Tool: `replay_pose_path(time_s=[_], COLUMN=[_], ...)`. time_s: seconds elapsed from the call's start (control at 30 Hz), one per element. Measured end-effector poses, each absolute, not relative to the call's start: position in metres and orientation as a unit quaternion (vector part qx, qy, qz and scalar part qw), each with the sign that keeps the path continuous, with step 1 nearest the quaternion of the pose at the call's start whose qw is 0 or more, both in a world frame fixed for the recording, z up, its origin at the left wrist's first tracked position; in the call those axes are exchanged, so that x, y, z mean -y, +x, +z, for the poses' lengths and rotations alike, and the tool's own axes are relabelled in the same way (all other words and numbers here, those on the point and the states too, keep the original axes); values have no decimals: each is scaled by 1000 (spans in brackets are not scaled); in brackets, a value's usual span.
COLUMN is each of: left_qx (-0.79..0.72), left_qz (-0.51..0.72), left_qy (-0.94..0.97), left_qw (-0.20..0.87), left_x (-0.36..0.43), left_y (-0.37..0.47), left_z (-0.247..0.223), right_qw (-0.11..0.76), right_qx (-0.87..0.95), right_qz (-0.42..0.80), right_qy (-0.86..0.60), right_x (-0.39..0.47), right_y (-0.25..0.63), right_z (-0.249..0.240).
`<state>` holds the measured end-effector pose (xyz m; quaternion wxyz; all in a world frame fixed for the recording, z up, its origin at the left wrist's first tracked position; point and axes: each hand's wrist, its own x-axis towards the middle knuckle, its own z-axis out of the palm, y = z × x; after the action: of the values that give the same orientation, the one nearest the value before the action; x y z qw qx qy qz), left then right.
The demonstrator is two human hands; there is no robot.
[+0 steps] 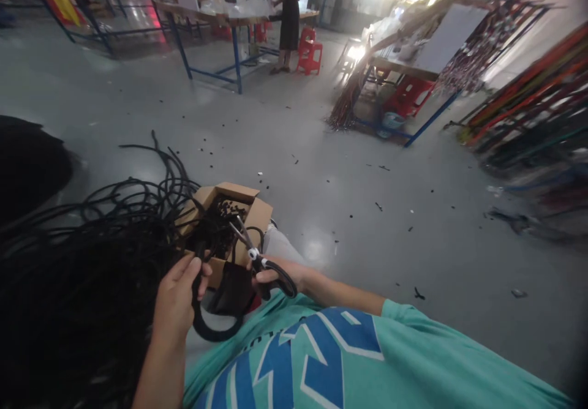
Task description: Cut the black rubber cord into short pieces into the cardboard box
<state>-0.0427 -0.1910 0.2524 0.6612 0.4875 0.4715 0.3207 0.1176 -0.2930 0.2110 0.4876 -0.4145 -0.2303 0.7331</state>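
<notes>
My left hand (179, 289) is closed around a thick black cord (214, 333), which hangs below it in a U-shaped loop. In my right hand (280, 268) is a pair of scissors (252, 253) with black-and-white handles. Its blades are parted and point up and away from me, a little to the right of the cord's held part. Just beyond both hands stands an open cardboard box (260, 216) containing many small black pieces. Its near side is partly hidden by my hands and some dark material.
A big tangle of black cords (92, 243) spreads along the left. Black scraps (378, 207) litter the grey floor. Farther off are a blue-legged table (236, 60), a standing person (289, 11), red stools (310, 51), and a table heaped with cords (404, 66). Coloured strands (533, 103) hang at right.
</notes>
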Motion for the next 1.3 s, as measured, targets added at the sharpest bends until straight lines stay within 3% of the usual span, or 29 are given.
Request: replay_pose_path(time_s=[0.3, 0.83, 1.3], left_qx=[-535, -543, -493], left_qz=[312, 285, 264], left_qy=[443, 441, 491], left_qw=[648, 655, 667], left_x=[164, 104, 120], left_y=[-44, -39, -54], left_z=[225, 186, 198], right_qw=[409, 377, 286], right_qx=[196, 261, 431], right_qz=[789, 786, 711], right_qy=[-414, -414, -476], right_x=[243, 188, 203], right_y=[119, 129, 134], right_z=[188, 165, 173])
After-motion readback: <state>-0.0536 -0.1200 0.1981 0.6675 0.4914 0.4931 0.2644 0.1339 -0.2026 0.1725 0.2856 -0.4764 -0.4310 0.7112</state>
